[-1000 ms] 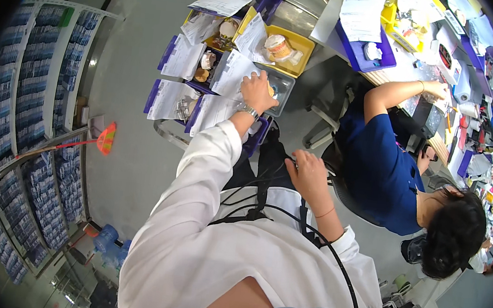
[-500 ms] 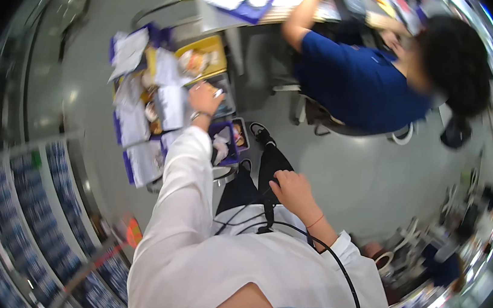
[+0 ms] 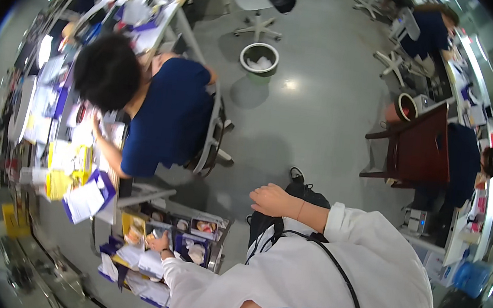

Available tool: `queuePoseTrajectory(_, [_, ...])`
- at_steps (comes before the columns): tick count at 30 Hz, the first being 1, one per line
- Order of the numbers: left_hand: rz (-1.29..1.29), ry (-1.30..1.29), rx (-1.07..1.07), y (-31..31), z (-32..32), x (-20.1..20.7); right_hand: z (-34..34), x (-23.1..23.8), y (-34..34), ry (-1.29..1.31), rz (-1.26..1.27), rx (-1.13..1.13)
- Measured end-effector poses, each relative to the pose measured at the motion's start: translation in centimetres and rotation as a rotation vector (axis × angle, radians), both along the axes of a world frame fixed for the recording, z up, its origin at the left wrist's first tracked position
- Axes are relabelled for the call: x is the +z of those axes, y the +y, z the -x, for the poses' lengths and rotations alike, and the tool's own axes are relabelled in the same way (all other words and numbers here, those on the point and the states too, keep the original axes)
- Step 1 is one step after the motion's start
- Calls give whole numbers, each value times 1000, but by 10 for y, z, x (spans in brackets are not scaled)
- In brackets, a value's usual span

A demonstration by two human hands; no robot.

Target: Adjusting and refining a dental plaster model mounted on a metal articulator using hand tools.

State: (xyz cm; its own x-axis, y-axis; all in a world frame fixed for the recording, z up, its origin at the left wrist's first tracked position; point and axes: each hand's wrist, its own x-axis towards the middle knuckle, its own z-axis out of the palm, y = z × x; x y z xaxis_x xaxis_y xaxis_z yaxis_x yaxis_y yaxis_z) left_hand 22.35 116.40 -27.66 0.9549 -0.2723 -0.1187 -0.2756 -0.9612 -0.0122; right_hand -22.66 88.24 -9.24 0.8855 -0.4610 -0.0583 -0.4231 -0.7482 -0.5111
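My left hand (image 3: 158, 242) reaches down to a trolley at the lower left, over the small trays on it. Its fingers look spread beside a yellow tray (image 3: 128, 221) holding a pale, round item whose kind I cannot make out. White papers (image 3: 152, 261) lie over the trays just below that hand. A purple tray (image 3: 208, 259) with whitish contents sits to its right. In front of my waist is my right hand (image 3: 274, 200), back upward and fingers loosely curled, with nothing visible in it. A black cable (image 3: 340, 268) runs across my white top.
A co-worker in dark blue (image 3: 172, 115) sits at a cluttered bench on the left. A bin (image 3: 259, 58) stands on the floor ahead. At the right are a dark red chair (image 3: 420, 146) and further seated people. A metal trolley rail (image 3: 219, 248) borders the trays.
The view has swung to the right, so the bench and co-worker now appear on the left. My left hand stays over the trolley trays; my right hand remains before my waist.
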Motion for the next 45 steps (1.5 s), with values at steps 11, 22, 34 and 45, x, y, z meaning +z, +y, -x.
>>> queuePoseTrajectory(11, [491, 888, -302, -276, 209, 145, 187, 18, -226, 27, -11, -167])
queuePoseTrajectory(22, [417, 578, -1021, -686, 392, 234, 243, 21, -495, -102, -106, -251])
queuePoseTrajectory(34, [575, 355, -1276, -1049, 437, 264, 257, 45, -826, -31, 9, -418])
queuePoseTrajectory(45, [413, 268, -742, -1213, 403, 261, 190, 31, -1126, 87, 7, -77])
